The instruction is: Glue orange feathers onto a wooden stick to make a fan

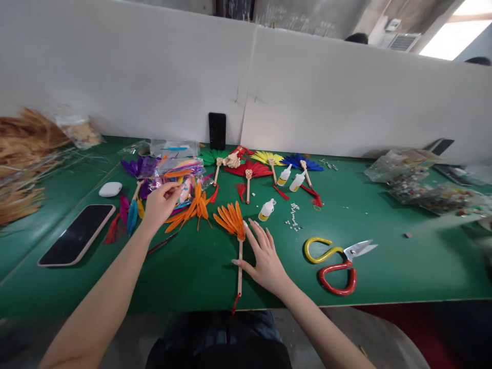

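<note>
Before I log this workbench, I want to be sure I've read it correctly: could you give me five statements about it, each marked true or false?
1. The right hand is touching the orange fan. True.
2. The left hand is on the orange fan's handle. False: the left hand is beside the loose orange feathers.
3. Three small white bottles are on the green table. True.
4. The scissors have two red handle loops. False: the scissors have one yellow loop and one red.
5. The blue fan lies to the right of the yellow fan. True.
</note>
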Action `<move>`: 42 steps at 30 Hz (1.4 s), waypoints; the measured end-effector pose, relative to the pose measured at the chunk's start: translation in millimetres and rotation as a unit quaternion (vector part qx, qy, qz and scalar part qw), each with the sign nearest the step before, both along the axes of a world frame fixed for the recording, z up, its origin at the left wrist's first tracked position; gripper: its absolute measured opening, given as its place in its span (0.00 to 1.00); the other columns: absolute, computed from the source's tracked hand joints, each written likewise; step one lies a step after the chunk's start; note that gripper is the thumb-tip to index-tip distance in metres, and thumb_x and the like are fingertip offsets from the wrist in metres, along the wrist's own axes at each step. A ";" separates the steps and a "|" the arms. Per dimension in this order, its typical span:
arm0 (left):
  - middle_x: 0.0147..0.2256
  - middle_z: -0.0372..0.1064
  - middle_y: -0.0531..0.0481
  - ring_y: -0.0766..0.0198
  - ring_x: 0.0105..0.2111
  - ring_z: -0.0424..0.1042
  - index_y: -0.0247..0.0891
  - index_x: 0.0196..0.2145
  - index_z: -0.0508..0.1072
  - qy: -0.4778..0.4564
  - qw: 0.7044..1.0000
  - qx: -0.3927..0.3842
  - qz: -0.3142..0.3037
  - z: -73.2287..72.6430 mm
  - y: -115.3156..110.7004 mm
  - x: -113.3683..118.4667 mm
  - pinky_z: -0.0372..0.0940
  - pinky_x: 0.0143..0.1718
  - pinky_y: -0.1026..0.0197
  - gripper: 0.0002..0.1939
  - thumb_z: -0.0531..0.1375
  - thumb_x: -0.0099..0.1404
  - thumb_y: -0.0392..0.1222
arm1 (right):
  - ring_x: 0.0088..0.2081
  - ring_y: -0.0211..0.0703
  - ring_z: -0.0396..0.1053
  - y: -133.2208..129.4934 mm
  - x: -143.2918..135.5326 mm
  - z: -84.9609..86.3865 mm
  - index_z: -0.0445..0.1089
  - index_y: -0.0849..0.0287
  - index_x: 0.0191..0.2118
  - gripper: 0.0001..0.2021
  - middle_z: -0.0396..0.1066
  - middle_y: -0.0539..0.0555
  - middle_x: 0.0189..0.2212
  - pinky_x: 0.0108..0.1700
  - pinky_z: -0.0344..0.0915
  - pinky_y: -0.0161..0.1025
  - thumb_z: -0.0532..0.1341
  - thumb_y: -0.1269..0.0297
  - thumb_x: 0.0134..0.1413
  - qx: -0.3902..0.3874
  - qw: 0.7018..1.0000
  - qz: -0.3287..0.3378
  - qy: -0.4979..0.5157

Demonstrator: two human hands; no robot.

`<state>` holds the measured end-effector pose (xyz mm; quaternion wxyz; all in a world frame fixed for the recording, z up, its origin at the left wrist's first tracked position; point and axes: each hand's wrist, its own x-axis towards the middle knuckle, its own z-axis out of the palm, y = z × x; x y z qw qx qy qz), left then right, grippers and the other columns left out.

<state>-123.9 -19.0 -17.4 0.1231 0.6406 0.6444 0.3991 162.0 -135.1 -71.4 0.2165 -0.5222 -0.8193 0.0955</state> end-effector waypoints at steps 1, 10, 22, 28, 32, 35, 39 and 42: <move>0.23 0.65 0.54 0.66 0.23 0.63 0.39 0.38 0.74 -0.001 1.000 -0.007 -0.005 0.1 -0.1 -3.9 0.57 0.25 0.65 0.14 0.56 0.60 0.48 | 0.65 0.54 0.41 -0.5 0.1 0.2 0.33 0.55 0.67 0.41 0.44 0.60 0.65 0.63 0.45 0.59 0.54 0.45 0.56 0.003 1.000 -0.003 0.011; 0.19 0.61 0.56 0.64 0.22 0.64 0.40 0.34 0.70 0.066 0.994 -0.086 -0.033 -11.7 -9.7 -18.9 0.54 0.25 0.65 0.13 0.54 0.60 0.52 | 0.45 0.48 0.70 -6.3 9.2 -3.1 0.63 0.57 0.49 0.15 0.72 0.58 0.41 0.48 0.68 0.46 0.57 0.58 0.58 0.065 0.967 -0.106 0.221; 0.17 0.52 0.58 0.67 0.17 0.55 0.40 0.24 0.63 0.080 0.968 -0.191 -0.140 -24.8 -12.6 -10.0 0.45 0.22 0.63 0.14 0.61 0.53 0.51 | 0.30 0.42 0.74 0.5 11.5 19.2 0.70 0.57 0.36 0.07 0.76 0.54 0.32 0.33 0.73 0.39 0.59 0.61 0.56 -0.023 0.947 -0.068 0.312; 0.16 0.50 0.58 0.67 0.17 0.55 0.41 0.22 0.59 0.023 0.976 -0.173 -0.129 -23.4 -10.1 -19.3 0.49 0.22 0.63 0.14 0.58 0.55 0.51 | 0.27 0.41 0.73 9.7 8.1 32.2 0.70 0.57 0.37 0.08 0.75 0.54 0.29 0.32 0.72 0.39 0.58 0.59 0.57 -0.048 0.938 -0.054 0.340; 0.20 0.54 0.57 0.66 0.21 0.60 0.40 0.26 0.60 -0.034 0.981 -0.146 -0.123 -11.4 -13.2 -18.6 0.52 0.23 0.64 0.14 0.54 0.59 0.53 | 0.26 0.41 0.73 17.8 7.6 40.0 0.69 0.58 0.36 0.11 0.75 0.53 0.26 0.32 0.71 0.38 0.56 0.57 0.59 -0.104 0.920 -0.035 0.376; 0.20 0.52 0.58 0.69 0.19 0.59 0.40 0.27 0.58 -0.085 0.976 -0.147 -0.135 2.9 -20.3 -4.8 0.52 0.20 0.66 0.16 0.51 0.62 0.54 | 0.24 0.42 0.72 18.3 7.1 46.8 0.68 0.58 0.32 0.13 0.73 0.52 0.22 0.30 0.71 0.37 0.55 0.54 0.59 -0.152 0.915 -0.027 0.374; 0.17 0.53 0.60 0.71 0.14 0.55 0.40 0.27 0.59 -0.165 0.940 -0.206 -0.217 22.1 -31.1 28.9 0.52 0.18 0.66 0.15 0.55 0.61 0.53 | 0.23 0.41 0.72 4.7 6.0 44.2 0.69 0.57 0.33 0.13 0.73 0.51 0.22 0.28 0.69 0.36 0.56 0.54 0.58 -0.175 0.928 -0.016 0.328; 0.19 0.57 0.57 0.70 0.17 0.58 0.39 0.25 0.61 -0.121 0.916 -0.229 -0.306 29.3 -32.0 60.9 0.54 0.20 0.65 0.16 0.55 0.62 0.53 | 0.23 0.40 0.72 -7.1 9.7 33.2 0.70 0.58 0.34 0.13 0.74 0.52 0.23 0.27 0.69 0.35 0.56 0.54 0.58 -0.152 0.921 -0.055 0.356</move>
